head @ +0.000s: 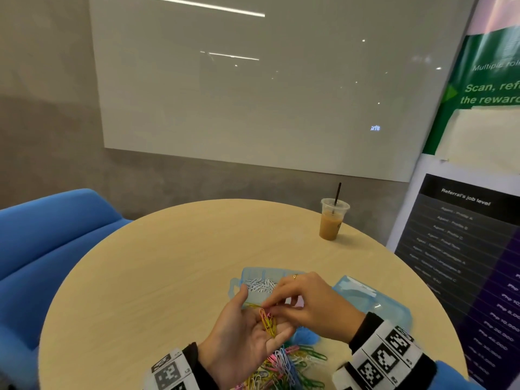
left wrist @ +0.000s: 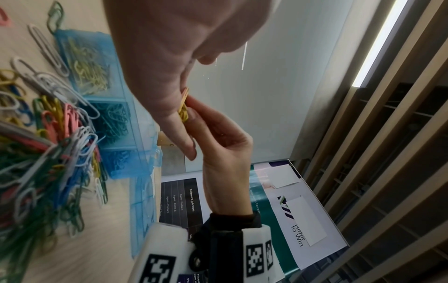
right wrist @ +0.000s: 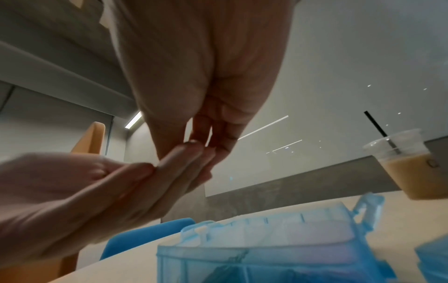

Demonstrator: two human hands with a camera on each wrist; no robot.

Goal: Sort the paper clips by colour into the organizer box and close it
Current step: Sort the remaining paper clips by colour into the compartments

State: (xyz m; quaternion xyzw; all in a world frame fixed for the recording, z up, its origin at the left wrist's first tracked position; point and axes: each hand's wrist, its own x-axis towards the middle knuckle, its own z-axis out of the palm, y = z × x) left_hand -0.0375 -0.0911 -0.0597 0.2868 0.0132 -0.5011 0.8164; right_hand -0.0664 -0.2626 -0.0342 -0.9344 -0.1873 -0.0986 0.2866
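Observation:
My left hand is palm up over the table's near side, fingers straight, with a small bunch of yellow paper clips lying on them. My right hand reaches over from the right and pinches the top of that bunch; a pink bit shows there. In the left wrist view the yellow clips sit between my left fingers and the right hand. The translucent blue organizer box stands open just beyond the hands, with white clips in one compartment. Its other compartments hold yellow, green and blue clips.
A loose pile of mixed-colour clips lies at the near table edge, under my wrists. The box's open lid lies to the right. An iced coffee cup with a straw stands at the far right edge. A blue chair is on the left.

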